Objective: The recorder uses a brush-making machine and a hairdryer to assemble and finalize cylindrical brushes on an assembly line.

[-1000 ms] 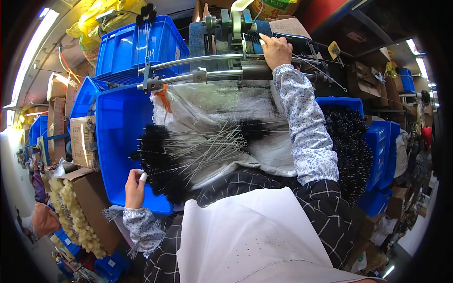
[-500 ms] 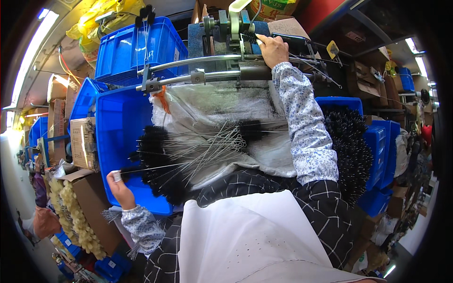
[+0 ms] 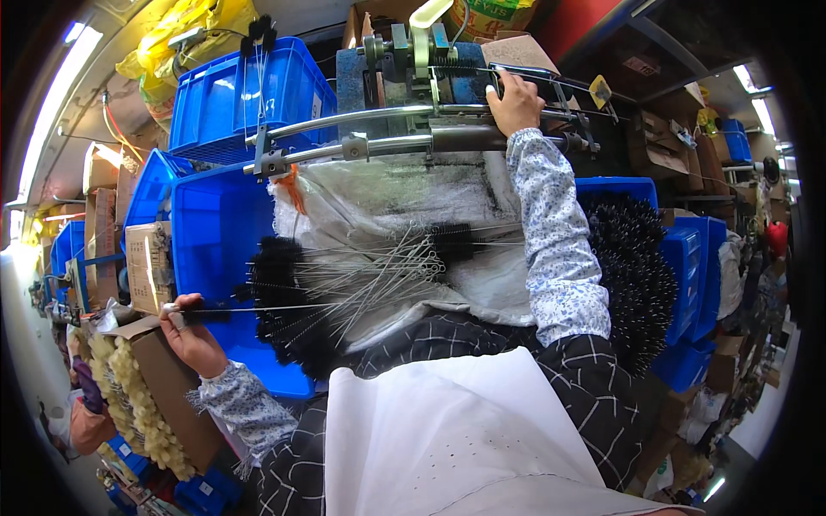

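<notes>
My left hand [image 3: 194, 342], with a white wrap on one finger, is closed on the bristle end of a black wire brush [image 3: 211, 315]. This brush's thin metal stem runs right over a pile of similar wire brushes [image 3: 288, 305] on a grey cloth [image 3: 396, 185] across my lap. My right hand [image 3: 518, 105] reaches to the bench machine [image 3: 422, 73], thumb and fingers apart, fingertips by the edge of a dark tray [image 3: 538, 73]. Nothing shows in its grip. Dark bristles [image 3: 460, 63] show in the machine, left of that hand.
Two metal rails [image 3: 361, 120] cross in front of the machine. A blue bin [image 3: 211, 224] stands left of the cloth, another blue crate [image 3: 241, 95] behind it. Many black brushes [image 3: 632, 275] fill a bin at my right. Cardboard boxes [image 3: 168, 378] stand at the left.
My right hand has moved right and slightly down, away from the machine's bristles. My left hand has shifted left and up, drawing the brush further left out of the pile.
</notes>
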Motion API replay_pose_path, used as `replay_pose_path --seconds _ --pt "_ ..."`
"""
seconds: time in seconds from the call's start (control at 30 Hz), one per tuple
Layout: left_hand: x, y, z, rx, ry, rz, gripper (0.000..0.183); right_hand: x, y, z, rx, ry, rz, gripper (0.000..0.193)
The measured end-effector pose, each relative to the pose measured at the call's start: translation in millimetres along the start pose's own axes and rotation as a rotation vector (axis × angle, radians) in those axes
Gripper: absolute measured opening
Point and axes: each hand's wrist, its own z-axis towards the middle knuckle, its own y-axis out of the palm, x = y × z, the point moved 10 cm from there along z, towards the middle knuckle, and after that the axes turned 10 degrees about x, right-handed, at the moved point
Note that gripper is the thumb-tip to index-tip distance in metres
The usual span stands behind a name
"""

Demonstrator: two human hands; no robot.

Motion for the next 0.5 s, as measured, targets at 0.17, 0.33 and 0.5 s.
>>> replay_pose_path --seconds 0.17,0.33,0.5 --pt "36.8 -54.5 29.6 0.177 0.081 -0.11 0.022 -6.6 10.3 1.5 0.03 0.016 0.24 0.034" --pt "100.3 -116.6 26.6 0.392 0.401 0.284 0.027 -16.8 13.5 -0.4 0.025 0.002 0.255 0.033" --pt "106.5 -107.7 14.7 0.442 0.503 0.712 0.033 -23.4 8.6 -2.2 0.039 0.002 0.235 0.033"
